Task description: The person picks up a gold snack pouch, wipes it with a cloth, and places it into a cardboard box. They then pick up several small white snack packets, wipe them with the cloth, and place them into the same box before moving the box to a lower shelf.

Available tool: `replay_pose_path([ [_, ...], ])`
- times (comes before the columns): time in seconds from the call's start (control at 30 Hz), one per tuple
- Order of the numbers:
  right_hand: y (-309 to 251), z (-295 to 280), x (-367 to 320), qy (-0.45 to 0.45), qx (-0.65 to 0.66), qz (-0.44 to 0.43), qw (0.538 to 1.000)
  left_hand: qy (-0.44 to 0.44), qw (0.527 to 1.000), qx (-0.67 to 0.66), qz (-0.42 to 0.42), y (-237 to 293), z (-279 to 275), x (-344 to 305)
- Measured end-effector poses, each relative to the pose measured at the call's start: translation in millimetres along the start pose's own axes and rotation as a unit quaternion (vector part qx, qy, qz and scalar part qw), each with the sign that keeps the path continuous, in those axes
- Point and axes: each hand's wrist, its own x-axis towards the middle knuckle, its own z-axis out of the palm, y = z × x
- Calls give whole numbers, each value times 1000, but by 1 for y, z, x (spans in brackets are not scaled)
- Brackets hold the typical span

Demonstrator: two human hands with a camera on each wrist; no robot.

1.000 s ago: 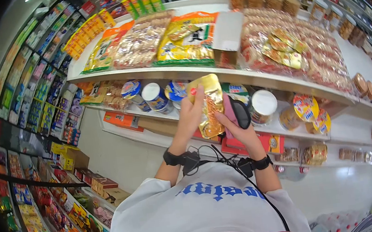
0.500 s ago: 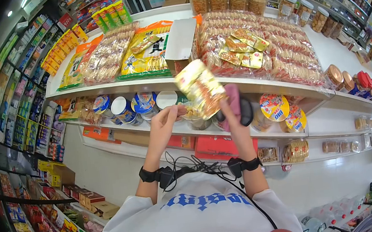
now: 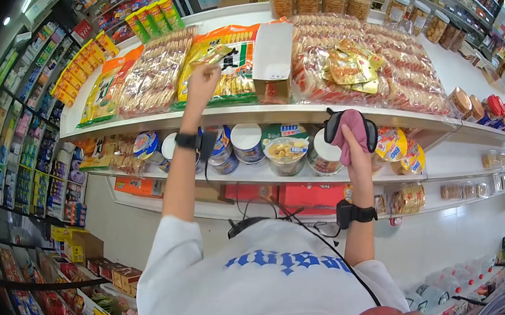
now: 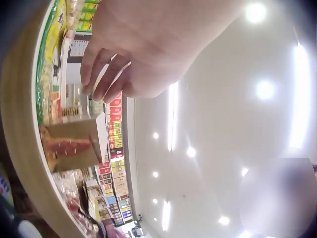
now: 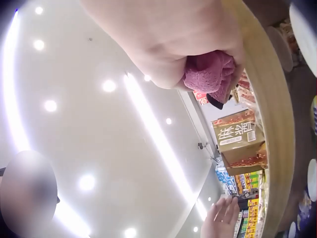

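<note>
My left hand (image 3: 203,82) reaches over the yellow bag of snacks (image 3: 234,86) on the top shelf, close to a small gold packet (image 3: 213,55). In the left wrist view its fingers (image 4: 115,79) are spread and loosely bent, with nothing between them. My right hand (image 3: 357,151) grips a bunched pink cloth (image 3: 354,130), held in front of the shelf edge; a black padded piece (image 3: 371,134) shows beside it. Several gold packets (image 3: 352,68) lie piled on the clear bags of round crackers (image 3: 403,67), to the right of an open-topped box (image 3: 271,59).
Tubs and cups such as a white-lidded tub (image 3: 246,138) and a noodle cup (image 3: 286,150) fill the lower shelf. The top shelf's front edge (image 3: 246,110) runs below the hands. Cracker jars (image 3: 308,0) line the back; packed racks (image 3: 25,130) stand left.
The gold packet has left the right hand, and a large one now lies on the pile. My left hand has risen to the yellow bag. The right still holds the pink cloth.
</note>
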Motion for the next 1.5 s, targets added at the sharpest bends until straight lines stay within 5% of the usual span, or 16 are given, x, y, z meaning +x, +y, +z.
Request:
replay_pose_path([
  [0.1, 13, 10, -12, 50, -12, -22, 998, 82, 959, 156, 224, -67, 8, 51],
  [0.2, 10, 45, -26, 69, -33, -31, 997, 26, 939, 265, 219, -109, 2, 72],
  [0.23, 12, 54, -32, 65, -45, -33, 996, -78, 947, 302, 71, -99, -5, 69],
  [0.37, 14, 93, -63, 60, -37, -47, 996, -21, 953, 293, 79, -88, -24, 65],
  [0.47, 17, 120, -80, 68, -64, -40, 995, 112, 970, 204, 69, -54, -50, 46],
  [0.67, 48, 226, -75, 79, -84, 37, 993, 12, 941, -323, -95, 16, -114, -43],
  [0.8, 102, 211, -46, -233, -2, 119, 965, -130, 918, -355, -117, 22, -122, -106],
  [0.87, 96, 284, -66, -38, -52, 47, 997, -104, 921, -368, -81, 8, -127, -122],
  [0.93, 108, 279, -61, -76, -87, 31, 993, -58, 934, -353, -21, -5, -134, -126],
  [1.07, 123, 297, -75, -116, -214, 16, 970, -165, 725, -648, -165, -17, -133, -137],
  [1.17, 147, 277, -82, -108, -356, 31, 928, -142, 731, -630, -219, -6, -132, -138],
  [1.23, 131, 283, -85, 22, -406, 168, 898, -94, 702, -665, -237, -4, -128, -138],
  [1.37, 144, 269, -77, -9, -413, -92, 906, -88, 673, -695, -239, -2, -127, -135],
  [1.43, 133, 289, -84, -188, -504, -266, 800, -40, 690, -655, -305, 18, -116, -140],
  [1.47, 118, 302, -90, -322, -570, -313, 688, -17, 699, -632, -334, 27, -111, -142],
  [1.5, 122, 307, -93, -283, -568, -346, 691, -48, 693, -656, -296, 32, -109, -141],
])
